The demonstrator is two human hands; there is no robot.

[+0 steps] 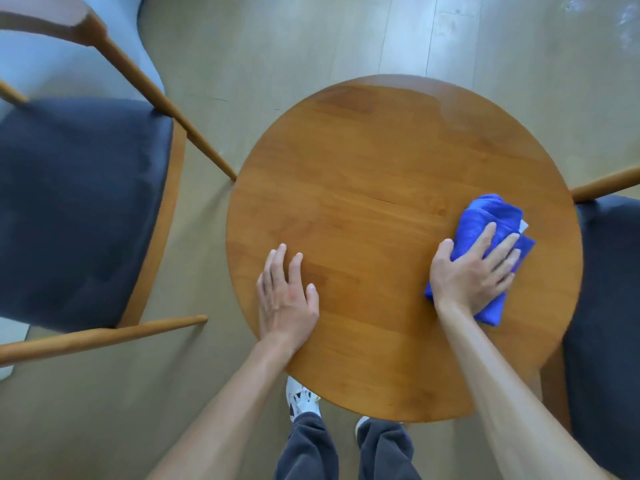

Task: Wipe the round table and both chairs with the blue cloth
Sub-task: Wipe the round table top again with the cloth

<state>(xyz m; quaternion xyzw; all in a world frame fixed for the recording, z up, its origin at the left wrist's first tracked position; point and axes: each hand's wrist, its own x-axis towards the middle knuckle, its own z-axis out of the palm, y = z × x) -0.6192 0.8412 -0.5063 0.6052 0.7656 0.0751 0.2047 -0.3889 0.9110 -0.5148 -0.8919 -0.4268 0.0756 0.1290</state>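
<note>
Right now your right hand (472,268) presses the blue cloth (485,230) flat, fingers spread straight, at about three o'clock on the round table (363,161). Your left hand (287,296) rests open near seven o'clock. That cloth looks soft, light and bunched; keep your palm over its middle so the folds don't slip.
</note>
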